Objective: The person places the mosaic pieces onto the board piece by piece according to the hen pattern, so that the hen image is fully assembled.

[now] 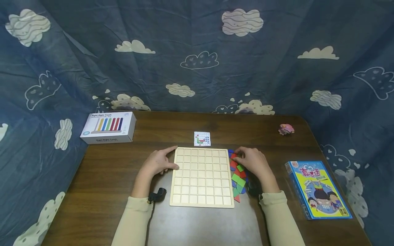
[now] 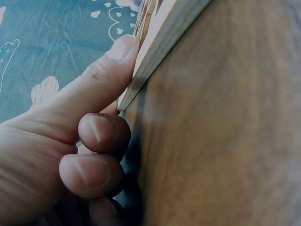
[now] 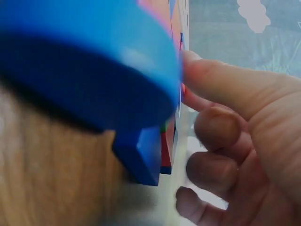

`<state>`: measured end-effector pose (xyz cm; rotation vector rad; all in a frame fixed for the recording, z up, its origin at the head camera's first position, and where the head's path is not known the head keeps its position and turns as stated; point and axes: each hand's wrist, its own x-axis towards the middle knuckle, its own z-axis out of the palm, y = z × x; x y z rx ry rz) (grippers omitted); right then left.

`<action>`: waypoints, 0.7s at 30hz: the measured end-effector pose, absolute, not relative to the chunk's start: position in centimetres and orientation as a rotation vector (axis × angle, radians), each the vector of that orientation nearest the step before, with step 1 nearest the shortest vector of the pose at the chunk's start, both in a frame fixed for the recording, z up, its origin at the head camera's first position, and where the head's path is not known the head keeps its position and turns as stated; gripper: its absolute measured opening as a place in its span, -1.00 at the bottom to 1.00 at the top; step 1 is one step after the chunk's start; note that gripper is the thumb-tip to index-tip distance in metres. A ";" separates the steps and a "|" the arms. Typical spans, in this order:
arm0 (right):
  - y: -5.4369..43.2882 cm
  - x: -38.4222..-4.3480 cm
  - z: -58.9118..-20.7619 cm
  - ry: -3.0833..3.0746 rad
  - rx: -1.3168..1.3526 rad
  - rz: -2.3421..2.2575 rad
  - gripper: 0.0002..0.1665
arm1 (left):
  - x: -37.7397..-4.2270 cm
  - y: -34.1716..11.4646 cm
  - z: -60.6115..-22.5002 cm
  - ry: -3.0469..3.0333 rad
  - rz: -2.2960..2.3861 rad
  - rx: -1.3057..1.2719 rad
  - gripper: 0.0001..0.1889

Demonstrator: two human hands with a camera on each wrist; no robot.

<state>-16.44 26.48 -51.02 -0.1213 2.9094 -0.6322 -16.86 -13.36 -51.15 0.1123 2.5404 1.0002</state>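
Observation:
A pale wooden grid board point(image 1: 201, 174) lies flat in front of me. My left hand point(image 1: 158, 161) rests at its left edge, index finger stretched to the far corner, thumb on the rim; in the left wrist view the thumb point(image 2: 106, 70) touches the board's side and the other fingers curl loosely. To the right of the board spread several coloured tiles, among them a green tile point(image 1: 238, 179) and blue pieces point(image 3: 141, 155). My right hand point(image 1: 253, 160) is over their far end, thumb and index finger around a red tile point(image 1: 234, 156); I cannot tell whether they pinch it.
Behind the board lies a small pattern card point(image 1: 202, 139) with a bird figure. A white box point(image 1: 107, 128) stands at the back left, a pink figurine point(image 1: 286, 129) at the back right. A blue and yellow box point(image 1: 320, 191) lies on the right side of the brown table point(image 1: 101, 184).

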 end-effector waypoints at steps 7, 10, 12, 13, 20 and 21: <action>25.7 -15.5 -49.5 3.030 -0.136 -0.649 -0.55 | -16.7 -12.6 -51.2 2.580 0.920 0.127 -0.01; 23.7 -14.8 -47.9 3.084 -0.163 -0.677 -0.56 | -16.8 -12.5 -51.2 2.588 0.912 0.133 -0.02; 21.6 -14.4 -46.9 3.107 -0.199 -0.694 -0.56 | -16.8 -12.5 -51.1 2.584 0.922 0.121 -0.02; 20.5 -14.2 -46.5 3.118 -0.218 -0.697 -0.57 | -16.8 -12.6 -51.1 2.585 0.925 0.113 -0.02; 13.0 -14.5 -46.5 3.149 -0.343 -0.722 -0.62 | -16.7 -12.7 -51.0 2.609 0.907 0.131 -0.02; 12.3 -14.7 -46.9 3.135 -0.346 -0.721 -0.63 | -16.7 -12.7 -51.0 2.606 0.906 0.135 -0.02</action>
